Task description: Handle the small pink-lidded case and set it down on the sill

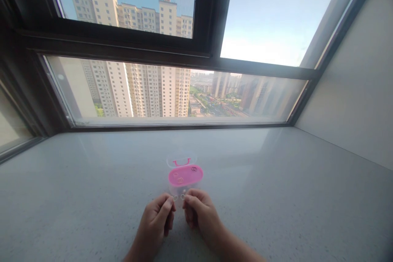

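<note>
Stone window sill (76, 180): left hand (155, 221) and right hand (201, 213) held low, wrists turned in, fingertips in narrow pinch, L apparently on small ring (175, 198), R on 2nd ring (183, 197). Clear plastic box (184, 191) w/ pink lid (185, 175) just ahead, more rings (194, 168) showing at lid. Risk: tiny ring slips from tight pinch, rolls on smooth stone; knuckle bump could shift box.
</note>
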The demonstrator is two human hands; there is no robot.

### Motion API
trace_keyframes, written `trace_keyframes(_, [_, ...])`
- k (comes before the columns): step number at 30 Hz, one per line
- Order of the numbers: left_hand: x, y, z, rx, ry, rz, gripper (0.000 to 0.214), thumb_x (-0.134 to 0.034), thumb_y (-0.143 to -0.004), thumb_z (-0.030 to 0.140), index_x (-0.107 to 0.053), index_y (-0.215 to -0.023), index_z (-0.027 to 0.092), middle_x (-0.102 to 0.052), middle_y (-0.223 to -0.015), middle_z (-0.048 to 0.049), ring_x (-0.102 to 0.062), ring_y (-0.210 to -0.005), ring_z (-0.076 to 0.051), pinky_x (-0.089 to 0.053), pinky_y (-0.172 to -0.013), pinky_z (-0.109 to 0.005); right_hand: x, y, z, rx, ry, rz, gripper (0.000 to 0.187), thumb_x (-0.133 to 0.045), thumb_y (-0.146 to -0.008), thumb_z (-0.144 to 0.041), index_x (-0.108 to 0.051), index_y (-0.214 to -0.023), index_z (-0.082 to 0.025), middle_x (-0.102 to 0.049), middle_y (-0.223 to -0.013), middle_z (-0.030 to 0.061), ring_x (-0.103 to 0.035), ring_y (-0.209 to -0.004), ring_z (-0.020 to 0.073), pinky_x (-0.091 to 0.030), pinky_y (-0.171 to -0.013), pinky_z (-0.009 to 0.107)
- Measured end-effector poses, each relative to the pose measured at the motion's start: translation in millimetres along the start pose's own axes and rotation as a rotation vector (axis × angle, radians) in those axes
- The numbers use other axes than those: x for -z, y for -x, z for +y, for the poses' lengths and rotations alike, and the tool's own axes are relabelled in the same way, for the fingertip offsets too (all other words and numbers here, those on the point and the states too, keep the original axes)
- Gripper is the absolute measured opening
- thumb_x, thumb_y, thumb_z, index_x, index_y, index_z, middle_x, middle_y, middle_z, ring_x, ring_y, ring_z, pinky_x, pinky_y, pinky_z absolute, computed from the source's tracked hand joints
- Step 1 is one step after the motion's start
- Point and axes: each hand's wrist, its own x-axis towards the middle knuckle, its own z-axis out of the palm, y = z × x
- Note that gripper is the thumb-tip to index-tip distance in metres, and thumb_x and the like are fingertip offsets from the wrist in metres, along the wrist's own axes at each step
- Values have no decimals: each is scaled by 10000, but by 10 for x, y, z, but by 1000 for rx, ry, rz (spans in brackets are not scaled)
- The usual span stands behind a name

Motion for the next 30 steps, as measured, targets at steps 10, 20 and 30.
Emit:
trace_keyframes(10, [8, -10, -41, -10, 42, -8, 340, -473, -790, 464, -514, -605, 181, -395, -363, 78, -304, -326, -71, -211, -352, -181, 13, -4, 18, 14, 45, 2, 266, -562, -741, -356, -567, -582, -143, -407, -336, -74, -305, -272, 55, -178, -297, 182])
trace_keyframes(20, [6, 0, -13, -6, 51, -14, 336, -482, -788, 455, -510, -603, 177, -390, -373, 79, -309, -334, -70, -216, -354, -178, 6, 11, -3, 15, 40, 7, 252, -565, -739, -351, -576, -602, -140, -407, -341, -77, -306, -272, 53, -187, -294, 180])
trace_keyframes(30, [27, 1, -37, -37, 32, -20, 313, -490, -798, 423, -515, -610, 175, -401, -386, 75, -318, -348, -71, -233, -365, -179, -13, 19, -37, -7, 55, 7, 219, -577, -718, -316, -581, -590, -138, -406, -334, -77, -309, -272, 52, -186, -298, 177])
